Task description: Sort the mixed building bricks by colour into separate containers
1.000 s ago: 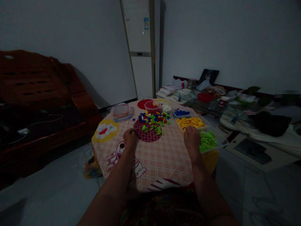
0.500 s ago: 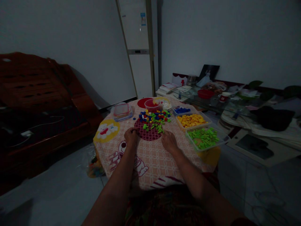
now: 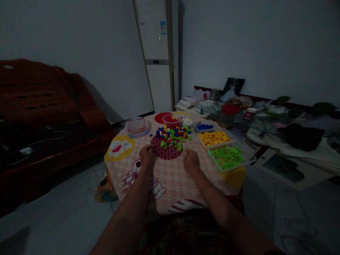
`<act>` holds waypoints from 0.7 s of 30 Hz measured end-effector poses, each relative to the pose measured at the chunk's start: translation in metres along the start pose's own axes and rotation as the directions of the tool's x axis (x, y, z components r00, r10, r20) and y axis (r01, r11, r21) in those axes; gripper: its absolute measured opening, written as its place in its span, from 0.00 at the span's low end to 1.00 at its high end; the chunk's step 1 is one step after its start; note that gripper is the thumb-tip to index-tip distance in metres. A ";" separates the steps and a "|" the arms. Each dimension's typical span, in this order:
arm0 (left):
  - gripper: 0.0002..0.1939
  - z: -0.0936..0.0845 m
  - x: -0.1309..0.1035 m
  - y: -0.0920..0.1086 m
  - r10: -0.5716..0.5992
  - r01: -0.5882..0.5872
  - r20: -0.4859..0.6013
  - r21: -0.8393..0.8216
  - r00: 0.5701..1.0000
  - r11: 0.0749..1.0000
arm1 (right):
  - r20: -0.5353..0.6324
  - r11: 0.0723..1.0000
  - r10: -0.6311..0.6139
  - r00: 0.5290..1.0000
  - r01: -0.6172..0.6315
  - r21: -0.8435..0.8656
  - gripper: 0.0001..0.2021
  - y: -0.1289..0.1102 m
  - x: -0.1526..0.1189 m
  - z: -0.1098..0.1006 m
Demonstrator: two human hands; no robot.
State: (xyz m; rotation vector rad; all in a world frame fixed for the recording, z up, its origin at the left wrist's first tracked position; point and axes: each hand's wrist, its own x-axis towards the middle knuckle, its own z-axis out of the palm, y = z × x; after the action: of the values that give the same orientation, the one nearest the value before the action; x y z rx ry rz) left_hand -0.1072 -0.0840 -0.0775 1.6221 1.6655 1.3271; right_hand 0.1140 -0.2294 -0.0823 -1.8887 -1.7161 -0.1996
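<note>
My left hand (image 3: 147, 153) rests on the tablecloth with its fingers curled closed, at the left edge of a dark red printed circle (image 3: 168, 154). Whatever it may hold is hidden. On the circle's other side, my right hand (image 3: 191, 161) is closed, with a small green toy brick (image 3: 186, 149) showing at its fingertips. Loose green bricks (image 3: 175, 145) lie on the circle between the hands. Just beyond them spreads a mixed pile of bricks (image 3: 170, 133) in blue, red, yellow and green.
To the right stand clear boxes of green bricks (image 3: 228, 157), yellow bricks (image 3: 214, 137) and blue bricks (image 3: 204, 126). A round clear tub (image 3: 171, 121) and white bricks (image 3: 187, 122) are at the back. Stacked lids (image 3: 137, 126) lie back left. A cluttered glass table (image 3: 225, 115) stands beyond.
My right hand has shifted slightly away from the loose green bricks, and green now shows at its fingertips. My left hand stays nearly still. The whole view has tilted slightly.
</note>
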 end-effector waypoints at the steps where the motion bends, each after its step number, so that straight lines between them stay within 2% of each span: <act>1: 0.17 0.000 0.000 -0.001 0.006 -0.006 0.001 -0.001 1.000 1.000 | -0.017 1.000 0.000 1.000 0.001 0.007 0.21 0.002 -0.005 0.000; 5: 0.16 0.002 0.001 -0.005 0.022 -0.022 -0.004 -0.007 1.000 1.000 | -0.018 0.999 0.029 0.999 -0.028 0.040 0.23 0.008 -0.023 -0.005; 8: 0.16 0.004 0.002 -0.007 0.013 -0.013 -0.015 -0.013 1.000 1.000 | -0.049 0.997 0.056 0.997 -0.053 0.058 0.22 0.008 -0.032 -0.017; 12: 0.17 0.004 0.002 -0.006 -0.001 0.001 -0.006 -0.025 1.000 1.000 | -0.189 0.995 0.073 0.979 -0.059 0.078 0.22 0.016 -0.033 -0.049; 15: 0.18 0.002 0.001 -0.001 0.006 -0.006 -0.005 -0.020 1.000 1.000 | -0.275 0.992 0.129 0.953 -0.120 0.048 0.21 0.032 -0.030 -0.078; 18: 0.18 0.000 -0.001 0.005 -0.006 0.006 -0.011 -0.017 1.000 1.000 | -0.259 0.974 0.213 0.942 -0.227 -0.022 0.21 0.044 -0.029 -0.100; 21: 0.17 -0.001 -0.002 0.008 -0.025 0.025 -0.010 0.005 1.000 1.000 | -0.161 0.943 0.291 0.943 -0.311 -0.117 0.20 0.038 -0.035 -0.108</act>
State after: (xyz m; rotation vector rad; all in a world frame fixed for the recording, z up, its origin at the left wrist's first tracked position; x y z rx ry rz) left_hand -0.1034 -0.0874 -0.0712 1.5950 1.6909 1.3218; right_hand 0.1728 -0.3139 -0.0217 -2.1573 -1.3275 -0.3340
